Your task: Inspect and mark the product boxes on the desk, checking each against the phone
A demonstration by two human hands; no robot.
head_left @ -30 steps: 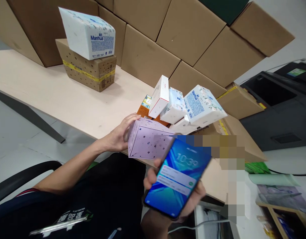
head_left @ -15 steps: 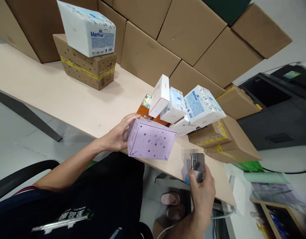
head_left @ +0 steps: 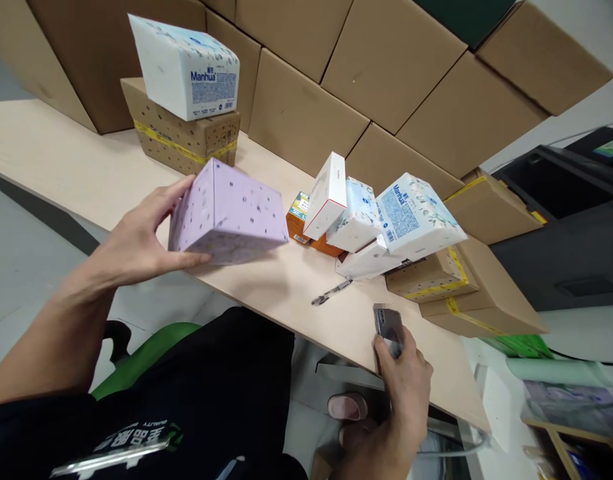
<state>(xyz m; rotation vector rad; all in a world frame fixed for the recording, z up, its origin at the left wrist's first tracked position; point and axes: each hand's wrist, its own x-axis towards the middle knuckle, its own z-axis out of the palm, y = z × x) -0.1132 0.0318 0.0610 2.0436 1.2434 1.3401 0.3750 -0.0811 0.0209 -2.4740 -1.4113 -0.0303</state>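
Note:
My left hand (head_left: 136,237) grips a lilac speckled box (head_left: 226,210) from its left side and holds it tilted over the pale wooden table (head_left: 86,180). My right hand (head_left: 404,373) is closed round a phone (head_left: 388,328), held edge-on at the table's near edge. A pen (head_left: 331,292) lies on the table between the two hands. Behind it sits a heap of small cartons: a white box with red edging (head_left: 327,193), two Manhua tissue packs (head_left: 411,213), and an orange box (head_left: 301,223).
At the back left, a Manhua tissue pack (head_left: 186,67) rests on a brown taped carton (head_left: 181,133). Large cardboard boxes (head_left: 386,60) line the wall. Flat taped cartons (head_left: 466,293) lie at the right, a black machine (head_left: 561,213) beyond. A green chair (head_left: 141,353) is below me.
My left hand has carried the lilac box up and to the left, uncovering the pen. The phone went from screen-up near my lap to edge-on at the table's edge.

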